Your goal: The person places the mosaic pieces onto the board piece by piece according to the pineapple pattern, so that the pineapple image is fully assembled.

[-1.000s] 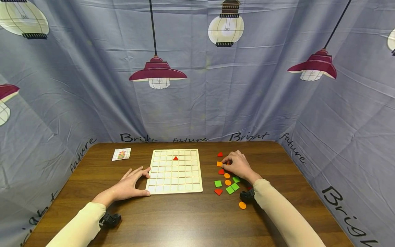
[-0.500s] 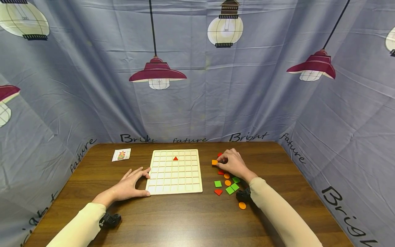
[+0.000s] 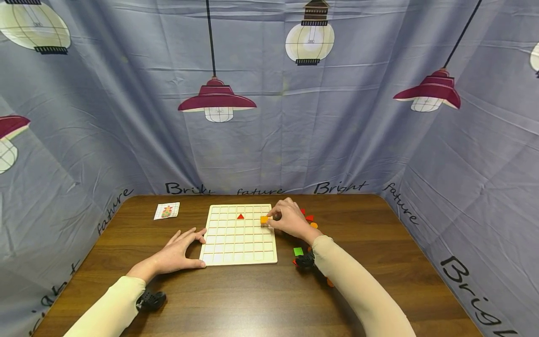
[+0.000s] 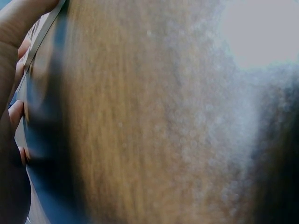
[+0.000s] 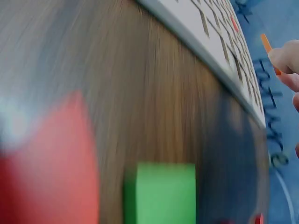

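Head view — right hand (image 3: 290,219) pinches orange square (image 3: 264,219) over right side of grid board (image 3: 237,243).
Left hand (image 3: 178,252), fingers apart, touches board's left edge — likely steadying it; edge pinch probably leaves square's underside free.

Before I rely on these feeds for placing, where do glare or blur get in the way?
Head: board and held orange square clear, soft sheen on the near tabletop; left wrist: tabletop blurred, glare whiting out the upper right corner; right wrist: red piece and green piece badly blurred, orange square clearer at right.
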`<state>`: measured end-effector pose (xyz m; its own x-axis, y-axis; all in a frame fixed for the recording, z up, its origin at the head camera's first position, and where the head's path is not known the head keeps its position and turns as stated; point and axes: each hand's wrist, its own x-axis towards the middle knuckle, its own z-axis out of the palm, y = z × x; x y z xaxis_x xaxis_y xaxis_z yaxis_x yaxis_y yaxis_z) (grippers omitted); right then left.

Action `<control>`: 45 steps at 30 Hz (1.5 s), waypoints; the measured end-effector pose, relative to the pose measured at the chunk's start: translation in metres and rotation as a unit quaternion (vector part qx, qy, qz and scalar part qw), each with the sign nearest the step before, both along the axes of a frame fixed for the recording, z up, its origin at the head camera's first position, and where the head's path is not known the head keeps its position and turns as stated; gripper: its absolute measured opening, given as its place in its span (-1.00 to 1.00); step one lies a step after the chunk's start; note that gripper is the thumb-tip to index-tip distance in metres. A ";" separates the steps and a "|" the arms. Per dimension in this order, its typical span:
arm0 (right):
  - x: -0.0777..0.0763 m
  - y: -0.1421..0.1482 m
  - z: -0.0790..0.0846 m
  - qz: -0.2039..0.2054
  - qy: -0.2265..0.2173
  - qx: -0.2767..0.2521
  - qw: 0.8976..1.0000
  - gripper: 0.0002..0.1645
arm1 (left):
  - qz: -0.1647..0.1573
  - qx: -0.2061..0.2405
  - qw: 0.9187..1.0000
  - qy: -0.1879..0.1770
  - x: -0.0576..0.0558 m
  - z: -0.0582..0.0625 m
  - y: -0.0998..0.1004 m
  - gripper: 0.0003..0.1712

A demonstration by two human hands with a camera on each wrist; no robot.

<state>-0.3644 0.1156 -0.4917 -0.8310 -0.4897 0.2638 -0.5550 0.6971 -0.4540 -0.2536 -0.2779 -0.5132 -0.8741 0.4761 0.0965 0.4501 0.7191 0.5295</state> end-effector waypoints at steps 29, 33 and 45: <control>-0.006 -0.079 -0.019 -0.005 -0.010 0.020 1.000 -0.78 | -0.008 0.019 1.000 0.014 0.001 0.000 -0.001 -0.37; -0.006 -0.079 -0.020 -0.003 -0.018 0.011 1.000 -0.78 | -0.003 0.009 1.000 0.001 0.001 0.003 -0.001 -0.37; -0.006 -0.080 -0.020 -0.002 -0.030 0.004 1.000 -0.79 | -0.001 0.009 1.000 0.001 0.002 0.004 0.001 -0.38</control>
<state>-0.3699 0.0357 -0.5119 -0.8470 -0.4885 0.2096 -0.5242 0.7026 -0.4812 -0.2520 -0.2768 -0.5094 -0.8730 0.4761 0.1061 0.4522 0.7085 0.5418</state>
